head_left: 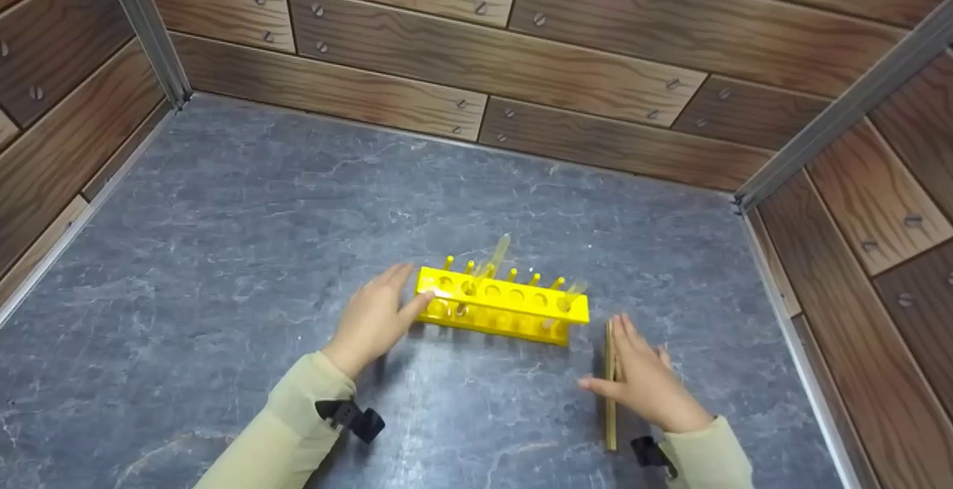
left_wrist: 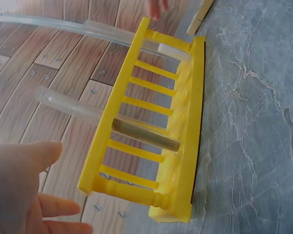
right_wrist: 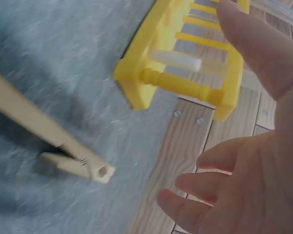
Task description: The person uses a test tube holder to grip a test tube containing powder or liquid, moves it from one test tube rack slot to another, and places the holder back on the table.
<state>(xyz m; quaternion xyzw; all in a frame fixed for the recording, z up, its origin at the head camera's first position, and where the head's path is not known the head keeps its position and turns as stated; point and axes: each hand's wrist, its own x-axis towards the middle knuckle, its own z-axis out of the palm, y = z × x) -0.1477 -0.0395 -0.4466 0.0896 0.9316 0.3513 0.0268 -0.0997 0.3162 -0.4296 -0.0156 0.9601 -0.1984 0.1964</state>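
A yellow test tube rack stands on the grey marbled surface. Near its left end, a test tube with a dark brownish lower part leans in a hole. Another clear tube, whose bottom looks white, sits at the right end. My left hand is beside the rack's left end, fingers extended; the left wrist view shows a gap between them. To the rack's right lies a wooden test tube holder with a small spring. My right hand hovers by this holder, fingers spread and holding nothing.
Wood-plank panels close off the back and both sides, joined by grey metal posts. The marbled surface stretches around the rack to these walls. Black wrist straps with cameras sit over the pale sleeves.
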